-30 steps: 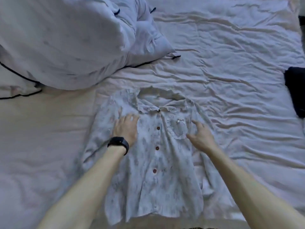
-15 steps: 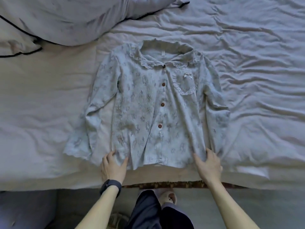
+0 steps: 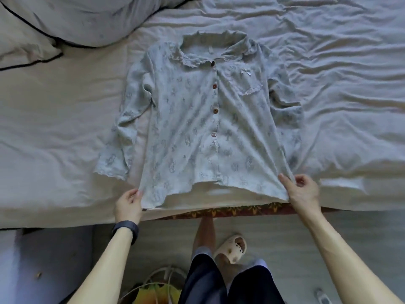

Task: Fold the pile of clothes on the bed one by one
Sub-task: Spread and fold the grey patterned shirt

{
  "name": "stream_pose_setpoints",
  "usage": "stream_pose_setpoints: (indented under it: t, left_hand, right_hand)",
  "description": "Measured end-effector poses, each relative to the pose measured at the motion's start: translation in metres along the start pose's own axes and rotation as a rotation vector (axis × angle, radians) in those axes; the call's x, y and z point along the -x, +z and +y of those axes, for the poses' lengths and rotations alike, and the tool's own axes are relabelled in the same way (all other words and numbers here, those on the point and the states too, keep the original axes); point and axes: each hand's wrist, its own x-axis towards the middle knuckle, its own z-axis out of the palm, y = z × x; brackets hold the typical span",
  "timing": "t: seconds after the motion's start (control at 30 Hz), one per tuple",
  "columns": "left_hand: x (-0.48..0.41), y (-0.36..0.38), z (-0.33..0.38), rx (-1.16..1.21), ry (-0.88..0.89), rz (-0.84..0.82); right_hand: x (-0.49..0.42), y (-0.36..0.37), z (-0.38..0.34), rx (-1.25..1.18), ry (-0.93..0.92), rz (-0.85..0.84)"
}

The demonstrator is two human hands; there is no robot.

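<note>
Shirt: I had the shirt [image 3: 197, 119] lying face up on the bed [image 3: 54, 128]. Its collar [image 3: 214, 43] was at the far end from both grips, and its hem ran between them along the bed's near edge.
Left grip: my left grip [image 3: 129, 202] pinched the hem's left corner, with the fingers curled round the cloth.
Right grip: my right grip [image 3: 303, 191] pinched the hem's right corner the same way, and the cloth was drawn taut up from it.
Sleeves: the left sleeve [image 3: 122, 137] lay just beyond the left grip, splayed outward. The right sleeve [image 3: 287, 115] lay bunched against the body beyond the right grip.
Handling: I judged the cloth thin, light and limp. It would sag wherever I left it unsupported, and it would crease readily.
Where to hold: corners and seams looked best, such as the hem corners, shoulders and cuffs, taken as pinches, not handfuls.
Risk: the buttons [image 3: 215, 110] might gape if I pulled the two corners unevenly.
</note>
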Motion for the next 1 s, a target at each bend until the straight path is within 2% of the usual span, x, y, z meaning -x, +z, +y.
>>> stream_pose_setpoints:
  t: [0.1,0.2,0.3,0.43,0.57,0.67,0.83,1.0]
  left_hand:
    - [-0.005,0.008,-0.006,-0.206,-0.047,-0.012]
    - [-0.010,0.023,0.000,-0.255,-0.066,-0.043]
    - [-0.001,0.035,0.006,-0.275,0.005,-0.068]
    - [0.001,0.043,0.003,-0.341,0.078,0.039]
    - [-0.008,0.044,-0.006,-0.532,0.197,0.045]
    - [-0.008,0.040,-0.012,-0.645,0.172,0.043]
    - [-0.016,0.031,-0.017,-0.644,0.152,0.024]
    - [-0.015,0.000,-0.020,-0.512,0.088,0.138]
  right_hand:
    - [0.001,0.017,0.025,0.140,0.100,-0.176]
    - [0.001,0.032,0.033,0.032,0.133,-0.263]
    - [0.004,0.037,0.049,0.017,0.117,-0.233]
    - [0.006,0.033,0.054,0.092,0.112,-0.106]
    - [0.008,0.028,0.050,0.166,0.040,-0.043]
    - [0.005,0.028,0.053,0.276,-0.011,-0.063]
    - [-0.002,0.032,0.056,0.454,-0.028,-0.095]
    - [-0.006,0.010,0.063,0.436,-0.022,0.036]
